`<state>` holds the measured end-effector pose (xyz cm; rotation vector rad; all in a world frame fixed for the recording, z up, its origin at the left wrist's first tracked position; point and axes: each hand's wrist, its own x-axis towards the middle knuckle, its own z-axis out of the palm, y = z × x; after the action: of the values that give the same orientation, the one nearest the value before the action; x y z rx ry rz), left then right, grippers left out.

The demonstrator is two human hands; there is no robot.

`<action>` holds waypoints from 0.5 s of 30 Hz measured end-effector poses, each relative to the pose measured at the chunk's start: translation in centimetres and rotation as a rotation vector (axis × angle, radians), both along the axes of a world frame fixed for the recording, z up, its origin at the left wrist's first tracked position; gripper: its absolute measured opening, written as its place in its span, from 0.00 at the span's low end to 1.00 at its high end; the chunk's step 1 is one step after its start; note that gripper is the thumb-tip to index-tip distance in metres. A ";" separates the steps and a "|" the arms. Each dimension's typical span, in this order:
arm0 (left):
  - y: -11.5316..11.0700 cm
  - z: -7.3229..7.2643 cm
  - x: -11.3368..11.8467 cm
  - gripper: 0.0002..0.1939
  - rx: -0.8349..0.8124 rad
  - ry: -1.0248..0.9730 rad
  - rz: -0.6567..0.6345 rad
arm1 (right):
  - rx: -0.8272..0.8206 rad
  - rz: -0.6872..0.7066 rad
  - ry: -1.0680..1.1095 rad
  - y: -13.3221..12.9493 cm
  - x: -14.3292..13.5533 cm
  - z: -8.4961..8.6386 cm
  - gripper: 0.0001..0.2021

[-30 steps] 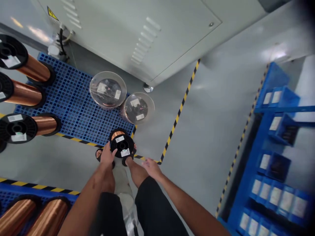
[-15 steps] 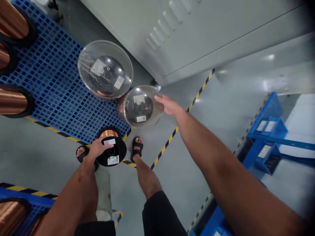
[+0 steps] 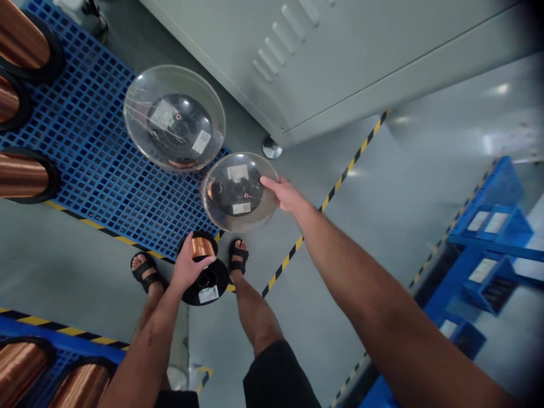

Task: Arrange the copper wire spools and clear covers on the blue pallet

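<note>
A black-flanged spool of copper wire (image 3: 203, 247) is gripped by my left hand (image 3: 192, 265), thumb over its upper flange and fingers at its far side. The spool is tilted at the near corner of the blue grid platform (image 3: 106, 153). My right hand (image 3: 285, 194) holds the rim of a clear round cover (image 3: 261, 218), thumb on top. Under that cover a dark spool with two white labels shows through. Just beyond, a larger clear cover (image 3: 140, 133) stands over another labelled spool.
Large copper spools (image 3: 21, 174) stand on the platform at the left, more (image 3: 83, 385) at the lower left. A grey cabinet (image 3: 361, 51) is beyond the platform. Striped tape (image 3: 293, 249) crosses the floor. Blue bins (image 3: 495, 277) are at the right. My feet are near the platform corner.
The held spool has shifted right and nearer, tilting so more copper shows, with my left hand. The smaller cover in my right hand has moved slightly left and nearer.
</note>
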<state>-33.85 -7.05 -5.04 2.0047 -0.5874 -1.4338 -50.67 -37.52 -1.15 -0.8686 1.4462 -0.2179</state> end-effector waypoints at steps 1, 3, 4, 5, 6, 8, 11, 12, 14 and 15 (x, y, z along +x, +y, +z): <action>-1.9 0.6 -0.3 0.55 -0.097 0.045 0.065 | -0.004 0.009 -0.012 0.3 0.1 0.0 0.16; -5.3 1.6 -0.9 0.57 -0.251 0.145 0.190 | 0.006 0.064 -0.031 1.2 0.3 0.2 0.17; -6.4 2.0 -1.0 0.57 -0.286 0.160 0.248 | 0.021 0.093 -0.035 1.8 0.5 0.2 0.19; -7.1 2.3 -0.9 0.56 -0.291 0.143 0.294 | 0.033 0.115 -0.040 2.6 0.6 0.2 0.21; -7.3 2.6 -0.6 0.55 -0.276 0.110 0.326 | 0.038 0.129 -0.051 3.5 0.8 0.1 0.23; -6.3 2.9 0.4 0.54 -0.224 0.049 0.349 | 0.021 0.129 -0.079 5.8 1.4 -0.1 0.27; -3.2 3.2 3.0 0.53 -0.221 0.042 0.338 | -0.064 0.114 -0.103 9.8 2.9 -0.7 0.30; -2.1 3.3 4.1 0.53 -0.229 0.043 0.345 | -0.083 0.115 -0.093 11.1 3.6 -0.9 0.30; -0.2 3.6 6.3 0.52 -0.231 0.038 0.375 | -0.107 0.128 -0.058 13.5 5.4 -1.0 0.31; 0.6 3.7 7.3 0.51 -0.226 0.042 0.395 | -0.117 0.134 -0.041 14.4 6.4 -1.0 0.31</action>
<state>-26.51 -6.44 -1.31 1.7852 -0.2971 -1.1148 -44.30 -23.07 -2.20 -1.0471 1.3421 -0.2197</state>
